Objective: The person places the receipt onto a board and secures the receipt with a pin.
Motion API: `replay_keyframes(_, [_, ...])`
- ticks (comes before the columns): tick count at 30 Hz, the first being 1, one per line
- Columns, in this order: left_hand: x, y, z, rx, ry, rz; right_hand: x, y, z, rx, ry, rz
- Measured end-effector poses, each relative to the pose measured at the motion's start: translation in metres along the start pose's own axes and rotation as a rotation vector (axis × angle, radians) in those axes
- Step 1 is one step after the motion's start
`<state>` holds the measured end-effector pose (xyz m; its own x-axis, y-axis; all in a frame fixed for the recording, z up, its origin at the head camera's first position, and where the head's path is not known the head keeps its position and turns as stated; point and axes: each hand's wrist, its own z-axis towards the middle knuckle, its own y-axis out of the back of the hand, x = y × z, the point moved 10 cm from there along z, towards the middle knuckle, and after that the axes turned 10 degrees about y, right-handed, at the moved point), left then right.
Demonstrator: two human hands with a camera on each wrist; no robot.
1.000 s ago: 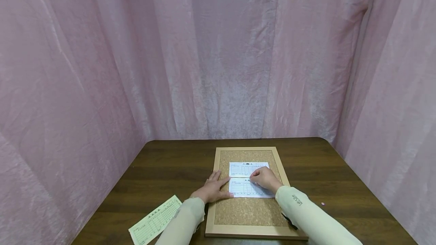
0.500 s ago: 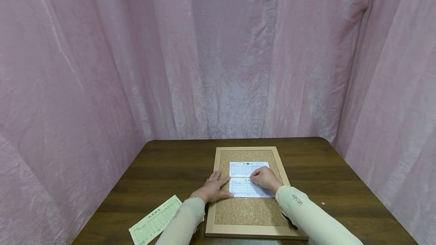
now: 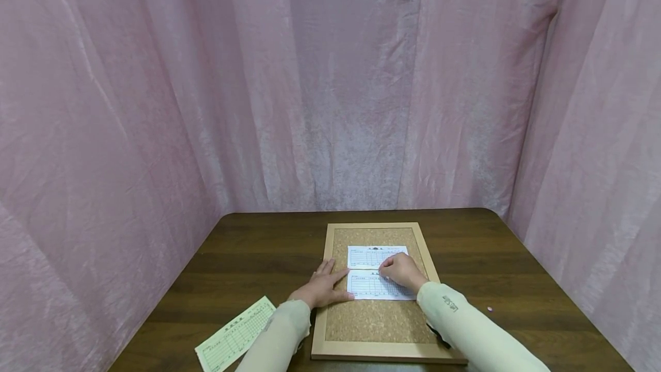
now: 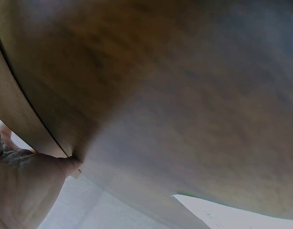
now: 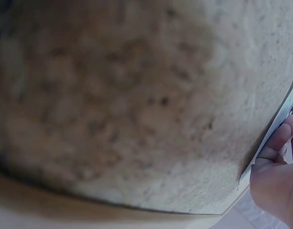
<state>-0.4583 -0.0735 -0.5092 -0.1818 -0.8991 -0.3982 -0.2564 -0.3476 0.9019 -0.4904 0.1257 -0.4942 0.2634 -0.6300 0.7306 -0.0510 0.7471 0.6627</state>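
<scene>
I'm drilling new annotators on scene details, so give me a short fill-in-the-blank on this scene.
1. Two white forms lie on the ___ board.
2. The left hand rests flat at the nearer white form's ___ edge.
3. The form lying off the board is ___.

Missing words: cork; left; green

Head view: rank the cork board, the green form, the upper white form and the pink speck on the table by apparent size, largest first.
1. cork board
2. green form, though partly cut off and nearer the camera
3. upper white form, partly under the right hand
4. pink speck
</scene>
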Motion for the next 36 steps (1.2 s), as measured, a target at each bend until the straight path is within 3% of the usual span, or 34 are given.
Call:
replay_keyframes(16, [-0.005, 0.003, -0.005, 0.008, 0.006, -0.017, 0.005, 0.002, -0.001, -0.017, -0.009, -0.047])
replay_keyframes(27, [-0.003, 0.002, -0.003, 0.002, -0.008, -0.012, 0.008, 0.005, -0.003, -0.043, 0.045, -0.128])
replay_keyframes(33, [-0.001, 0.0, -0.001, 0.01, -0.007, -0.003, 0.019, 0.01, -0.009, -0.061, 0.12, -0.204])
replay_keyframes(36, [-0.001, 0.001, -0.002, 0.021, 0.0, -0.008, 0.02, 0.013, -0.014, -0.062, 0.129, -0.191])
